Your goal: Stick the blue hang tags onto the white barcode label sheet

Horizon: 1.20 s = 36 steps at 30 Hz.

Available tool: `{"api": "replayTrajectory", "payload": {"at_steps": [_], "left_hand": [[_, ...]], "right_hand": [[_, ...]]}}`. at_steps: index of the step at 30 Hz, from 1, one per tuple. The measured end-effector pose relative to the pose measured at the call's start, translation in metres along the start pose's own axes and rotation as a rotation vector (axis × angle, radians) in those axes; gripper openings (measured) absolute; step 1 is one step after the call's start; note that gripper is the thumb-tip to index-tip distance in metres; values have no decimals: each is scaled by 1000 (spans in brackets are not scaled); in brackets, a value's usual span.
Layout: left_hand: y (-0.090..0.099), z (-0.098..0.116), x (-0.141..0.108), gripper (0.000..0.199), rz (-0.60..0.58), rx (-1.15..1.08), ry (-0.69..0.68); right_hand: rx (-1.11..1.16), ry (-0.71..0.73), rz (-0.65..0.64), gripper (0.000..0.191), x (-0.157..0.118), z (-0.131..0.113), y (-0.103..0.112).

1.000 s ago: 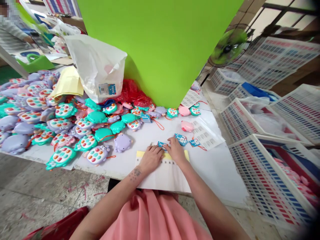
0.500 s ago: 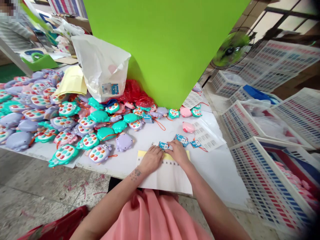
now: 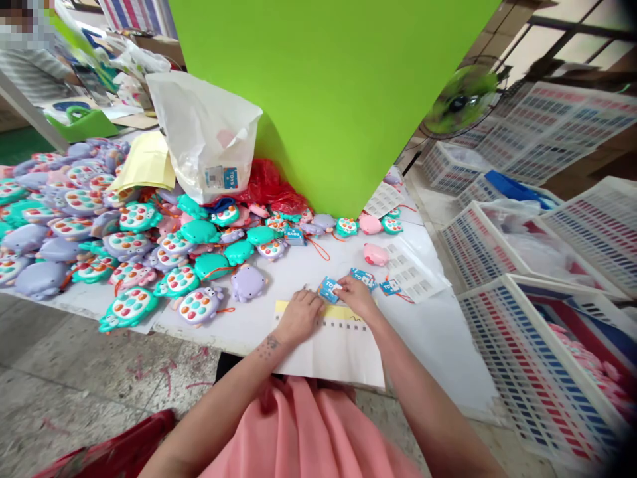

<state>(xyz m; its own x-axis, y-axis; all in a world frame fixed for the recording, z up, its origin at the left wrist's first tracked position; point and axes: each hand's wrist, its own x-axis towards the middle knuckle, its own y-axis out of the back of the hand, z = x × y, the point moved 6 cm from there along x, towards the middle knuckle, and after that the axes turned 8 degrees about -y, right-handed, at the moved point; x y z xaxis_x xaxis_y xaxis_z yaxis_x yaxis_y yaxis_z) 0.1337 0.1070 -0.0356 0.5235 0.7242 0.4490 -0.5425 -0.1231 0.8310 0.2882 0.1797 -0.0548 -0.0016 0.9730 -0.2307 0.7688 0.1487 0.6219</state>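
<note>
My right hand [image 3: 355, 297] pinches a small blue toy tag [image 3: 328, 289] by its right edge, tilted above a sheet of paper. The left hand [image 3: 300, 318] lies with its fingers stretched on the sheet's left part, fingertips close to the tag's lower left corner; whether they touch it I cannot tell. Beneath both hands is a white paper sheet [image 3: 343, 358] with a yellow band and a row of small dark marks. Just beyond my right hand lie more blue tags [image 3: 365, 276], partly covered by it, and one tag with an orange cord [image 3: 391, 287].
A heap of turtle-like pop toys [image 3: 129, 242] covers the table's left side. A pink toy [image 3: 375, 254] sits by a sticker sheet [image 3: 415, 269]. Behind stand a white bag [image 3: 199, 126] and a green panel [image 3: 323, 99]. Plastic crates [image 3: 517, 358] and a fan [image 3: 458, 103] are at right.
The tag has turned from lying low between both hands to a raised, tilted position in my right hand. My right hand has shifted slightly right; the left has hardly moved.
</note>
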Motion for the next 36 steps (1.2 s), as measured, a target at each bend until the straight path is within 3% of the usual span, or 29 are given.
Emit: {"api": "replayTrajectory", "payload": {"at_steps": [3, 8, 12, 18, 21, 23, 26, 28, 31, 36], "left_hand": [[1, -6, -2, 21, 17, -30, 70], [11, -25, -6, 32, 202, -212, 273], [8, -31, -4, 17, 119, -251, 333], [7, -37, -6, 13, 154, -329, 424], [6, -38, -7, 18, 172, -346, 422], [6, -38, -7, 23, 178, -348, 422], [8, -37, -7, 27, 176, -373, 432], [10, -36, -7, 29, 181, -432, 439], [15, -35, -9, 34, 234, -554, 465], [27, -42, -16, 39, 493, -813, 557]], "right_hand": [[116, -58, -66, 15, 1, 0, 1], [288, -15, -221, 16, -12, -18, -2], [294, 42, -291, 15, -20, -30, -5], [106, -40, 34, 18, 10, 4, 40], [-48, -47, 113, 20, 24, 21, 64], [-151, -10, 194, 23, 26, 21, 77], [-296, 87, 328, 29, 12, 1, 85], [-294, 150, 299, 25, -6, -20, 75], [-217, 257, 110, 16, -40, -50, 41], [-231, 257, -160, 7, -86, -64, -16]]}}
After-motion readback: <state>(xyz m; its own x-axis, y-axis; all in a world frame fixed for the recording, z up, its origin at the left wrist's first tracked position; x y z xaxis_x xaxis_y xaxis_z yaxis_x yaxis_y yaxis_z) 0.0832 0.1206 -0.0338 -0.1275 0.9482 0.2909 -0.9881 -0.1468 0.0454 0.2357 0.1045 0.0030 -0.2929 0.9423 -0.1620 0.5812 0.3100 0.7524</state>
